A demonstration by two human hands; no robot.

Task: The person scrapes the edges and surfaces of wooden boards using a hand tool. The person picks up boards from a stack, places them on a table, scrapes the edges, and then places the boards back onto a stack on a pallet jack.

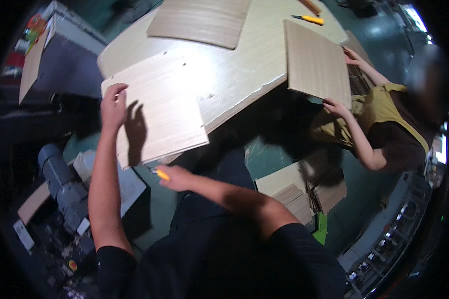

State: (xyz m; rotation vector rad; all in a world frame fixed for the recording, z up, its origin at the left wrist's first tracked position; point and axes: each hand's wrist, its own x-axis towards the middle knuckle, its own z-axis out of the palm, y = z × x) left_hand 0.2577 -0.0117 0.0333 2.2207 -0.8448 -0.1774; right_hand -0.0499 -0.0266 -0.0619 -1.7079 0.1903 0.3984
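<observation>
A light wood-grain panel [161, 108] lies at the near left of a pale table [262, 71], its near end reaching past the table's edge. On the panel's left edge rests my left hand [114, 106], its fingers curled and casting a shadow on the surface; whether it grips the edge is not plain. Just below the panel's near edge, my right hand [176, 178] is closed on a yellow utility knife [162, 174], whose tip points at that edge. A second wood-grain panel [202, 22] lies farther back on the table.
At the right, a co-worker [381, 112] holds another panel [316, 63] in both hands beside the table. A second yellow-handled knife [310, 19] lies at the table's far right. Stacked boards [292, 198] stand on the floor below. A grey motor [60, 179] is at the left.
</observation>
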